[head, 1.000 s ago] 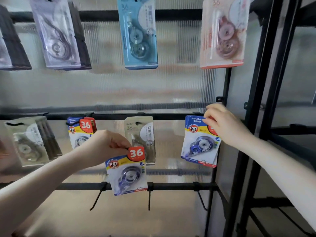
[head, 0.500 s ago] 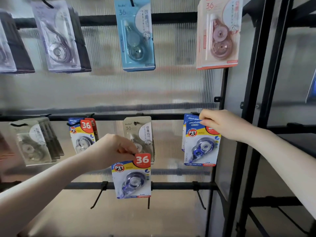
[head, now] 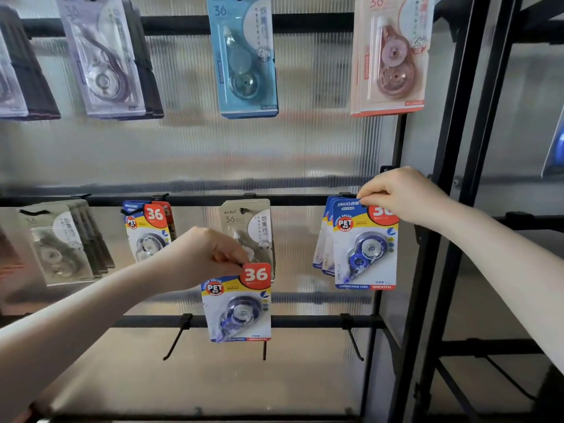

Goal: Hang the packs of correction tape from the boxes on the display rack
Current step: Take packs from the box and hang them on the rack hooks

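My right hand (head: 403,195) pinches the top of a blue and yellow correction tape pack (head: 364,245) at the right end of the middle rail (head: 195,199), in front of other like packs hanging there. The hook under my fingers is hidden. My left hand (head: 201,254) pinches the top corner of a second blue and yellow pack (head: 238,303), held in the air in front of the rack, below a beige pack (head: 247,227) on the middle hook.
Purple (head: 103,56), light blue (head: 244,56) and pink (head: 390,53) packs hang on the top rail. More packs (head: 149,230) and grey ones (head: 61,242) hang at middle left. The lower rail (head: 305,321) carries bare hooks. Black rack posts (head: 439,239) stand at right.
My right hand has straightened its pack and brought its top up to the middle rail. My left hand's pack has turned from tilted to nearly upright and shifted slightly right.
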Available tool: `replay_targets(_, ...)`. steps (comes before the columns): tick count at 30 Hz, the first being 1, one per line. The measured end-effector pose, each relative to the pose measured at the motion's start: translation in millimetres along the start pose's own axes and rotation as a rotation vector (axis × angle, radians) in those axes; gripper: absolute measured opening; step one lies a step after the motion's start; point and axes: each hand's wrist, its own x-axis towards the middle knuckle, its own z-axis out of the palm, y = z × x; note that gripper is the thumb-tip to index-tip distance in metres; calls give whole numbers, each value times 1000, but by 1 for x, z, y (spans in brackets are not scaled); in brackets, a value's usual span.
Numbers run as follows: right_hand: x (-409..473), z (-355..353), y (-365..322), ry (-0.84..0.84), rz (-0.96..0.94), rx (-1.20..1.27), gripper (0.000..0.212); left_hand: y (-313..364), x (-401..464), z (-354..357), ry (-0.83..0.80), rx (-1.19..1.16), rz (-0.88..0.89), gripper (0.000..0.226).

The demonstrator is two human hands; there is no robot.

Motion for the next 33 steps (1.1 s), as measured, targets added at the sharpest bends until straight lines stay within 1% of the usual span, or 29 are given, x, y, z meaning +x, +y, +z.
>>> replay_targets(6,2,-5,0,-32,13,13,18,-6,-9,-1,5,-1,5,15)
replay_targets(13,3,-10,4,-80,-11,-32,17,-9,-16,-1,13,-17,24,18)
replay_targets(18,4,-8,3,-70,-22,-51,17,-14,-18,4,16,-9,53,15)
replay_targets(23,5,1,3,-77,20,-105,19,-23,-21,13,12,-53,79,21)
replay_targets(29,7,17,3,-27,87,-139,23,-36,-25,16,20,-61,80,21)
replay_targets(33,10,22,5,-5,66,-171,26,-41,-27,19,7,-88,66,24)
